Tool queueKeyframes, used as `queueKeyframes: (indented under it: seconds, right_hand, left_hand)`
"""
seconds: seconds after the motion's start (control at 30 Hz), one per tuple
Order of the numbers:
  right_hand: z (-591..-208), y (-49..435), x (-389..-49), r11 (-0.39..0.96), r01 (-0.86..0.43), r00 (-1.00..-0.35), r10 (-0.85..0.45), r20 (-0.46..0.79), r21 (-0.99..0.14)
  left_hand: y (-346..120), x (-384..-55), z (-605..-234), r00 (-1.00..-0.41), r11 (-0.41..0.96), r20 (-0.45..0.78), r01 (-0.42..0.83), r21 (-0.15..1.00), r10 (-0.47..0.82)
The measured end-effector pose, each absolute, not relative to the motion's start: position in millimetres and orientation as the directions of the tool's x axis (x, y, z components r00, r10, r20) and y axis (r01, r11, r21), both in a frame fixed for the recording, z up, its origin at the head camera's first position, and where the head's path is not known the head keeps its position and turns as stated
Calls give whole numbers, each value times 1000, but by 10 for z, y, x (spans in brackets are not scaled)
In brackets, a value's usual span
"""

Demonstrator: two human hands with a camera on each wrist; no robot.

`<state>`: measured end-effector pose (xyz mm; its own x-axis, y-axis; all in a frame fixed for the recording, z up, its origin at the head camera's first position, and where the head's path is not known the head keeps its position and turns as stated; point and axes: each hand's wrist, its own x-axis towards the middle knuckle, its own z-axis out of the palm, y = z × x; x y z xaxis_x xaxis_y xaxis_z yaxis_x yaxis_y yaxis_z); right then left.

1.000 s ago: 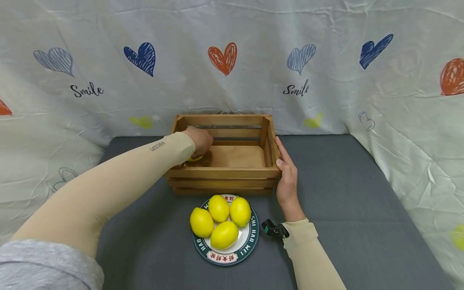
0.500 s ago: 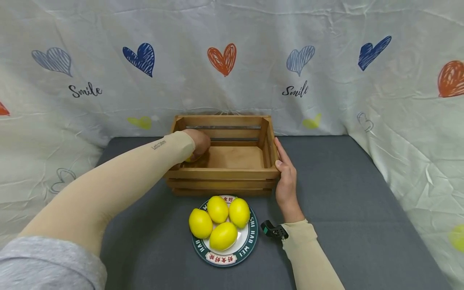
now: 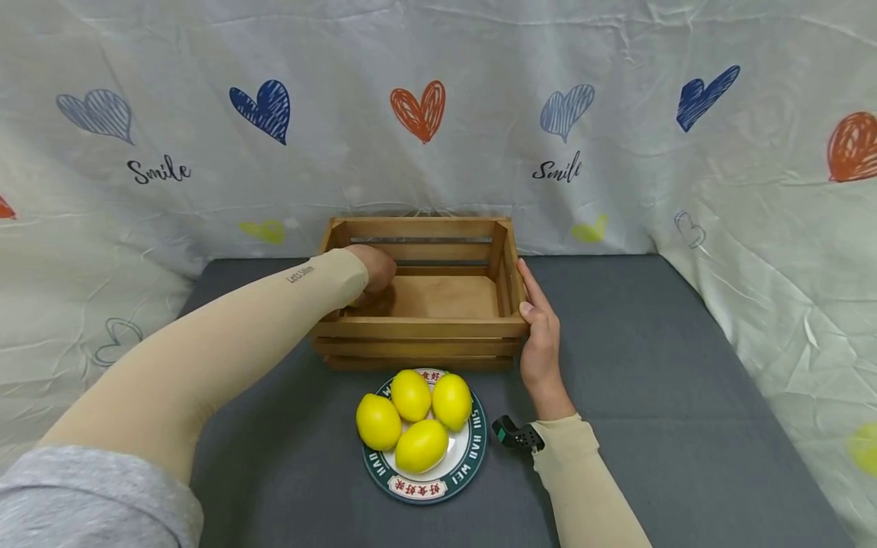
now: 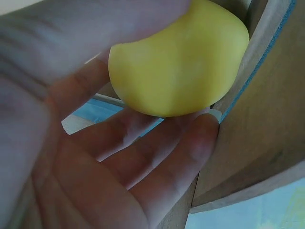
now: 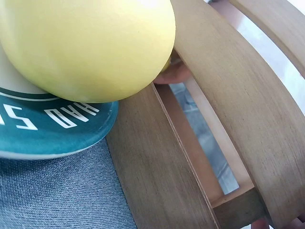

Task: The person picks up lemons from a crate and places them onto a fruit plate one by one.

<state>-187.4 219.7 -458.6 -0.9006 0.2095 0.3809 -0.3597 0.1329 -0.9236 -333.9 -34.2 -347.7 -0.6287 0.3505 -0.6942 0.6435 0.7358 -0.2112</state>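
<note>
My left hand [image 3: 375,268] reaches down inside the left end of a slatted wooden crate [image 3: 425,329]. It holds a yellow lemon [image 4: 181,62], the thumb over its top and the fingers curled below, close to the crate's slats in the left wrist view. From the head view that lemon is hidden behind the hand. At the crate's right end, my right hand [image 3: 541,346] rests against the outer wall with straight fingers, its thumb at the front corner. In front of the crate, several lemons [image 3: 422,446] lie on a round plate [image 3: 474,458] with a green lettered rim.
A dark grey cloth [image 3: 658,396] covers the table. Behind the crate hangs a pale curtain [image 3: 479,46] printed with hearts. Next to the plate, a black band [image 3: 518,435] is on my right wrist.
My left hand has sunk slightly lower and to the left in the crate, and the bit of lemon seen under it earlier is now hidden. The right hand stays against the crate.
</note>
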Motion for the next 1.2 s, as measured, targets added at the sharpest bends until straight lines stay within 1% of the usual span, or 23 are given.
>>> queueKeyframes:
  seconds: [0.2,0.4,0.57,0.67,0.97,1.1,1.2]
  right_hand:
    - [-4580,2187,-1880,112,-359,-902,214,375,-927]
    - [-4586,2187,-1882,109,-356,-902,222,371,-928]
    - [-4594,2186,-1889,104,-360,-902,215,374,-927]
    - [-4590,2173,-1890,93,-364,-901,216,375,-927]
    - [-4594,2146,-1882,82,-358,-903,221,368,-930]
    - [-4596,2156,-1878,106,-348,-904,225,363,-932]
    - [-4590,2171,-1882,125,-344,-903,227,364,-931]
  left_hand:
    - [-361,-3355,-3434,-633,747,-684,636,-193,362]
    - [-379,-3325,-3297,-631,785,-653,613,-88,419]
    - [-430,-3255,-3168,-668,836,-607,549,-9,432]
    - [-478,-3197,-3087,-682,844,-577,535,26,450]
    - [-595,-2974,-2853,-710,820,-453,565,92,540]
    - [-597,-2840,-2758,-711,794,-388,601,98,586]
    - [-564,-2700,-2655,-709,770,-342,634,74,617]
